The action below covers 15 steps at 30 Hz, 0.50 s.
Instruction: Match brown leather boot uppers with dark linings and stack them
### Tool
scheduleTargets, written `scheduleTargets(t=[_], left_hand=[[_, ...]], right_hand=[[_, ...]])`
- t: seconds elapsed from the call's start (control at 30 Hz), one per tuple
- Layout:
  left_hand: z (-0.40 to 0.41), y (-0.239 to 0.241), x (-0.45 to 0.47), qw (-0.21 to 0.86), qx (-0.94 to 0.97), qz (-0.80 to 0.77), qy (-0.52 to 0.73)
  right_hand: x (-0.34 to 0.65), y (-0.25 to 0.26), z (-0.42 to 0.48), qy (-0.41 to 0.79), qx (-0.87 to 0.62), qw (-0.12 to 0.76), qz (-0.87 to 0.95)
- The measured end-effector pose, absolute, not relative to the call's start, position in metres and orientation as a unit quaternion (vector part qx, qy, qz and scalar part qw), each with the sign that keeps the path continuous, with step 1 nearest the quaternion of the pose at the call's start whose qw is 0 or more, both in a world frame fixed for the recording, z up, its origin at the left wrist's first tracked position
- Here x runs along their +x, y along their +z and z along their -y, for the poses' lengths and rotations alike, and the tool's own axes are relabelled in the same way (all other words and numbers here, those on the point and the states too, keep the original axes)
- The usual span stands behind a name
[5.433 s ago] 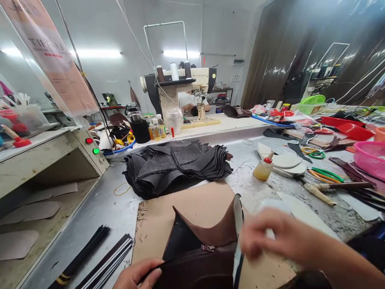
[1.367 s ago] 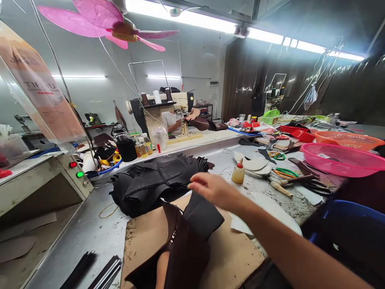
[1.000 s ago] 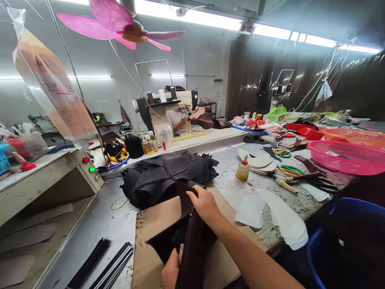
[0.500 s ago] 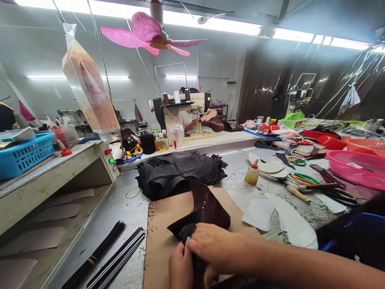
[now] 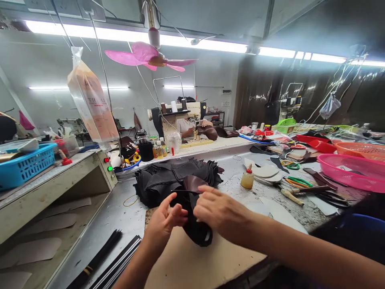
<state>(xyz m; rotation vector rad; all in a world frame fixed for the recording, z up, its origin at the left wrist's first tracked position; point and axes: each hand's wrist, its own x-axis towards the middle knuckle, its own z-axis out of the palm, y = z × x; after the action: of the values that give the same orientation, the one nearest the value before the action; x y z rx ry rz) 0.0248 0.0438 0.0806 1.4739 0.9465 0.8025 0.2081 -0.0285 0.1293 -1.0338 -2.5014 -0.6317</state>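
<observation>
Left hand (image 5: 166,218) and right hand (image 5: 217,210) both closed on a dark brown leather piece (image 5: 195,208), raised just above the cardboard sheet (image 5: 192,263) at the near edge of the worktop (image 5: 120,208). Left fingers pinching the piece's left edge, thumb up; right hand wrapped over its right side, fingers curled across the top. Lower end of the piece curled into a loop near the cardboard. Just behind, a heap of dark cut leather pieces (image 5: 168,180). Right of the heap, a small glue bottle (image 5: 248,179) with a red cap, beside white cut shapes (image 5: 264,170). Far right, a pink basket (image 5: 355,170). Near left, black strips (image 5: 105,261) on the worktop. Farther back, a person at a sewing machine (image 5: 180,116)
</observation>
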Motion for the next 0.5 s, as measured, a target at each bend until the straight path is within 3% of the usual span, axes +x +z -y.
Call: scheduleTargets(t=[0.13,0.27,0.43,0.5], left_hand=[[-0.046,0.093,0.029,0.502,0.748,-0.354,0.251],[-0.048,0.046,0.022,0.415,0.740,-0.418,0.324],[-0.033,-0.002,-0.012,0.428,0.618,-0.506,0.424],[-0.025,-0.012,-0.023,0.422,0.622,-0.523,0.403]], right_hand=[[0.221,0.123,0.036,-0.135,-0.376,0.143,0.906],[0.216,0.081,0.054,-0.117,-0.346,0.103,0.925],[0.179,0.036,0.052,-0.173,-0.225,0.104,0.953],[0.161,0.019,0.041,-0.195,-0.175,0.049,0.964]])
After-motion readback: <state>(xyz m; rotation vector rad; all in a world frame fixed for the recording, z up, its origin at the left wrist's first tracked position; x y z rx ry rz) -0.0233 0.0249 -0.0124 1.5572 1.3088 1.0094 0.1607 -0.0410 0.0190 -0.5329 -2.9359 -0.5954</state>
